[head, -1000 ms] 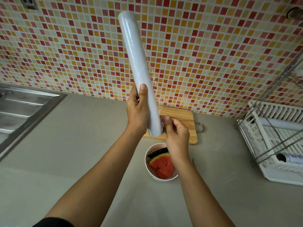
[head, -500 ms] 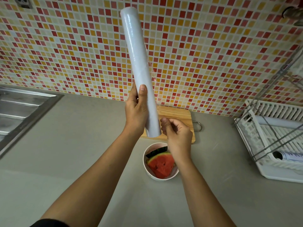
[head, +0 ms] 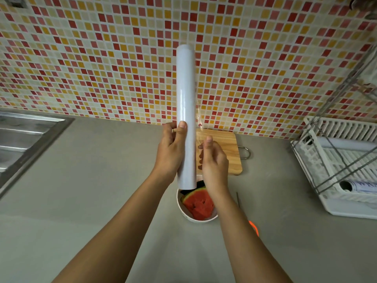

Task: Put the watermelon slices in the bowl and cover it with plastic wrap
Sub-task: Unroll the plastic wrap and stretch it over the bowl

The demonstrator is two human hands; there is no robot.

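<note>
Slices sat in the bowl (head: 184,211); wrapping was underway. Left hand (head: 170,155) gripped the upright roll (head: 186,111), right hand (head: 214,163) fingers pinched film at three o'clock. Next: pull wide.

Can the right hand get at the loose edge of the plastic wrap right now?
Probably yes. The right hand is beside the plastic wrap roll, which the left hand holds upright, and nothing lies between its fingers and the loose film.

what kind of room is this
Most likely a home kitchen: a steel sink is set into the grey counter, a mosaic tile backsplash runs behind it, and a white dish rack stands at the right.
</note>
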